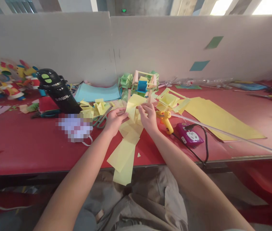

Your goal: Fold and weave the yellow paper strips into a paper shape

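Both of my hands work a long strip of yellow paper (126, 150) over the red table (25, 144). My left hand (114, 121) pinches the strip's upper left part. My right hand (148, 118) grips the folded top of the same strip. The strip's lower end hangs past the table's front edge over my lap. Just behind my hands stands a small pink frame model (142, 84) with a blue piece inside and green paper fans beside it.
Scissors (101, 120) lie left of my left hand. A yellow glue gun (166, 121) and a purple power socket (190, 135) with a black cord sit to the right. A black bottle (57, 91), blue paper sheets (97, 92), large yellow sheets (219, 120) and colourful paper figures (3, 81) surround them.
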`<state>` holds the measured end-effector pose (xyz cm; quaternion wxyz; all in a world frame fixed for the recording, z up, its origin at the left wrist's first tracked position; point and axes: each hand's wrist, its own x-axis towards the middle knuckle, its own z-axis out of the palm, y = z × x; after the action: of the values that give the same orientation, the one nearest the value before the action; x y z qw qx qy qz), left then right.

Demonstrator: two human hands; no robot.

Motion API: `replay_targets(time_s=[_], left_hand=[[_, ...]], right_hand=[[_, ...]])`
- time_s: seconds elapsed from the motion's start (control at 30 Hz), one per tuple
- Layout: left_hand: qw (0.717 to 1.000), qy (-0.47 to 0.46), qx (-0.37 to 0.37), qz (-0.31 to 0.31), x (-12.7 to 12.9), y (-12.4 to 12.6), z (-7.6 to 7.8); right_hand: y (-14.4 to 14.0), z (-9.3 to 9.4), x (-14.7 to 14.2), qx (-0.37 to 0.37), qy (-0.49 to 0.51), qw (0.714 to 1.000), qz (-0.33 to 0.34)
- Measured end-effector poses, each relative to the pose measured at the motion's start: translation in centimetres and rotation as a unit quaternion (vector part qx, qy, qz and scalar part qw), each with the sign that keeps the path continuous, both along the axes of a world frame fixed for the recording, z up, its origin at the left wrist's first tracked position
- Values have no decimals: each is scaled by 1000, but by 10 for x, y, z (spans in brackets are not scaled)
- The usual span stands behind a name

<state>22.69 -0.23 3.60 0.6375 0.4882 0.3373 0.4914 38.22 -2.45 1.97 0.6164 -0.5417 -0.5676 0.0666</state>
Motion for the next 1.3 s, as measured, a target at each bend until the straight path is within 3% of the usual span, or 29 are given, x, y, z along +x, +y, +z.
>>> replay_targets(time_s=[0.13, 0.27, 0.53, 0.67, 0.8, 0.93, 1.07, 1.3], left_hand=[[998, 39, 41, -6, 0, 0, -4], [994, 71, 77, -11, 0, -2, -5], [998, 25, 18, -60, -1, -4, -1], [998, 37, 34, -46, -1, 2, -8], [988, 119, 94, 4, -1, 7, -15], [970, 180, 162, 20, 1, 3, -12], [961, 184, 205, 3, 3, -3, -8], [952, 187, 241, 26, 3, -4, -9]], right_hand=[[-2, 2, -4, -37, 58, 996, 57], [-3, 2, -7, -49, 49, 994, 86], [-6, 5, -8, -34, 49, 989, 138], [-5, 5, -8, -43, 73, 985, 147], [-2, 2, -8, -49, 91, 984, 147], [-1, 1, -8, -45, 67, 990, 117], [0, 1, -6, -51, 71, 992, 93], [1, 3, -6, -89, 137, 980, 113]])
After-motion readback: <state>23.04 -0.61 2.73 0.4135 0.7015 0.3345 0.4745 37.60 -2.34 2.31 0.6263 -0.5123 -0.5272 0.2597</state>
